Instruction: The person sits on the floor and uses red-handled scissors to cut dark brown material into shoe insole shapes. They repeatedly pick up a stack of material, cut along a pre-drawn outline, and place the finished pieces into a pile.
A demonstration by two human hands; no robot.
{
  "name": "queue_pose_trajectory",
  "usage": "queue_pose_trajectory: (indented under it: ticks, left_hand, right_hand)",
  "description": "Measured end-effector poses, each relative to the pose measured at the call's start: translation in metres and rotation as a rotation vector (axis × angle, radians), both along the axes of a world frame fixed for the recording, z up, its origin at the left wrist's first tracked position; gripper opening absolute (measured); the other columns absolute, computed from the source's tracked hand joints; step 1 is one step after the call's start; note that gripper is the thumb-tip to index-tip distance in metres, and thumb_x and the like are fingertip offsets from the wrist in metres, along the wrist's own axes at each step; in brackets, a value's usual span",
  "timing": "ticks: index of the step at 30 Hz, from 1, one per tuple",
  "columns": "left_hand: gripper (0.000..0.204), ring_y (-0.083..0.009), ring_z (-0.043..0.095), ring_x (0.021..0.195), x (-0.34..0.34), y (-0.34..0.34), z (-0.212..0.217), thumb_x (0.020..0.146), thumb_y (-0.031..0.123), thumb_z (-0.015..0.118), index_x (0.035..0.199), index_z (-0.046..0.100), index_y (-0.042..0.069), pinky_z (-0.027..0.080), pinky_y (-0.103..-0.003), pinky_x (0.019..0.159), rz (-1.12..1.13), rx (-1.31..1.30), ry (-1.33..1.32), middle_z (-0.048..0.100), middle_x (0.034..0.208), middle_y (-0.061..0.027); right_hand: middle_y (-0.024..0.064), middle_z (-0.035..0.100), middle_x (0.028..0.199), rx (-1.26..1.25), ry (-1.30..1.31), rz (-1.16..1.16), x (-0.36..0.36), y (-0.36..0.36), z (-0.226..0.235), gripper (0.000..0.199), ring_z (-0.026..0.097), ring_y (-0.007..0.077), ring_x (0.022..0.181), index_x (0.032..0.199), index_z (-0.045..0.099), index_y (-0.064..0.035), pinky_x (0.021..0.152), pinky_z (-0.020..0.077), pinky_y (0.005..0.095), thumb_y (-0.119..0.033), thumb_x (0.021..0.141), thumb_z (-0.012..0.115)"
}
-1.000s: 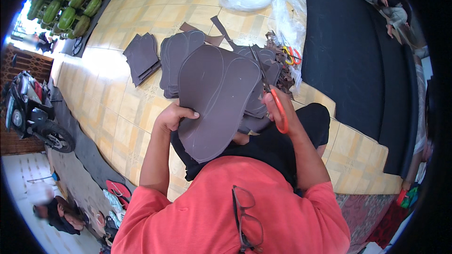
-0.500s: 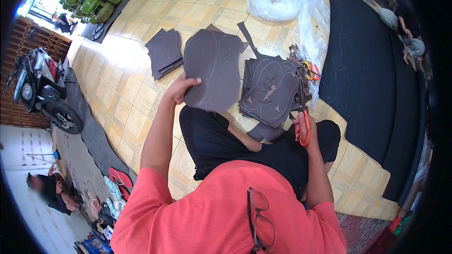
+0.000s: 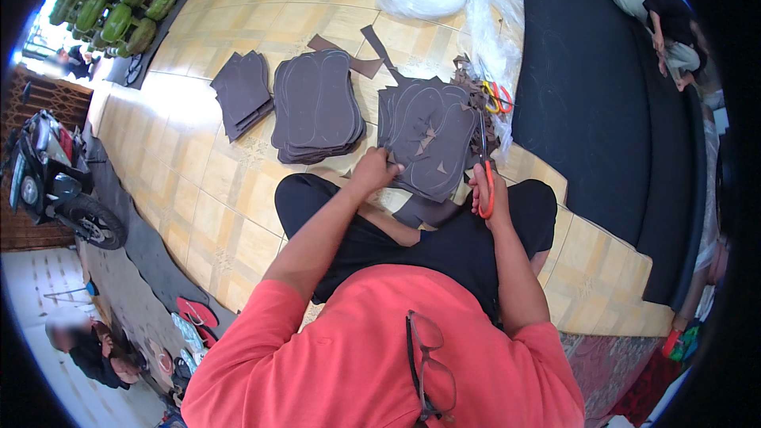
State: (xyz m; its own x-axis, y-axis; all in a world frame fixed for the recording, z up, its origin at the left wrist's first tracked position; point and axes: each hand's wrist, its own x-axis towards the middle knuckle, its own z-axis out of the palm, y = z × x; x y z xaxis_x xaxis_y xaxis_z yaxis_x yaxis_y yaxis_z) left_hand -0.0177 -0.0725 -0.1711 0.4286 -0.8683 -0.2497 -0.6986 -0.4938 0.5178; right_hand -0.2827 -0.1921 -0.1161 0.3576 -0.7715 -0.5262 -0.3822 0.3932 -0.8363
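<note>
Top sheet (image 3: 408, 112): found on the pile (image 3: 385, 120), under scraps (image 3: 426, 141).
Left hand (image 3: 376, 171): placed at the pile's near left corner; pinch cannot be told.
Right hand (image 3: 483, 190): wrapped round scissors (image 3: 489, 179), beside the pile.
Blades (image 3: 483, 145): best kept clear if sheet is lifted.

- scissors (image 3: 490, 184): bright orange-red handles, dark blades
- right-hand stack (image 3: 448, 115): dull dark brown, pale curvy outlines drawn on top
- middle stack (image 3: 313, 95): same brown, same pale lines
- left stack (image 3: 242, 87): plain brown-ish
- other scissors (image 3: 508, 97): yellow and red handles, pretty loud
- tiled floor (image 3: 238, 198): cream with tan blocky pattern
- T-shirt (image 3: 357, 317): solid coral red
- trousers (image 3: 452, 254): plain black
- gas cylinders (image 3: 116, 22): olive green
</note>
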Motion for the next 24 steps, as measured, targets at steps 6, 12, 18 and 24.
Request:
queue_pose_trajectory:
  ticks: [6, 12, 18, 24]
  left_hand:
    - [0.075, -0.0377, 0.052, 0.11, -0.03, -0.016, 0.008, 0.063, 0.037, 0.088, 0.115, 0.049, -0.002, 0.05, -0.048, 0.088, 0.122, 0.161, -0.192, 0.048, 0.115, -0.0194]
    - [0.074, -0.0407, 0.054, 0.103, -0.012, -0.01, -0.002, 0.062, 0.035, 0.088, 0.111, 0.048, -0.004, 0.049, -0.048, 0.084, 0.032, 0.104, -0.311, 0.051, 0.109, -0.0202]
    - [0.036, -0.0442, 0.058, 0.1, 0.004, -0.018, 0.017, 0.076, 0.008, 0.074, 0.105, 0.056, -0.003, 0.048, -0.046, 0.087, 0.005, -0.095, -0.036, 0.058, 0.103, -0.0271]
    - [0.019, -0.0438, 0.064, 0.084, 0.014, -0.029, 0.094, 0.085, 0.003, 0.062, 0.104, 0.061, 0.001, 0.051, -0.043, 0.073, 0.13, -0.498, 0.001, 0.066, 0.091, -0.0228]
  right_hand:
    - [0.0005, 0.045, 0.056, 0.036, -0.05, -0.071, -0.001, -0.003, -0.001, 0.052, 0.045, 0.0107, 0.039, 0.081, 0.057, -0.0018, 0.036, 0.0391, 0.0252, -0.053, 0.091, 0.06]
    - [0.0007, 0.045, 0.055, 0.032, -0.038, -0.057, 0.003, -0.004, 0.001, 0.053, 0.045, 0.0109, 0.04, 0.082, 0.056, -0.0009, 0.036, 0.0389, 0.0261, -0.053, 0.091, 0.059]
    - [0.0008, 0.045, 0.055, 0.038, -0.048, -0.078, 0.002, -0.005, -0.004, 0.054, 0.046, 0.0117, 0.04, 0.082, 0.057, -0.0005, 0.037, 0.0399, 0.0265, -0.053, 0.09, 0.06]
    - [0.0012, 0.046, 0.054, 0.028, -0.043, -0.084, 0.002, -0.005, 0.0, 0.054, 0.047, 0.0121, 0.041, 0.082, 0.057, 0.0002, 0.037, 0.0397, 0.0266, -0.054, 0.09, 0.06]
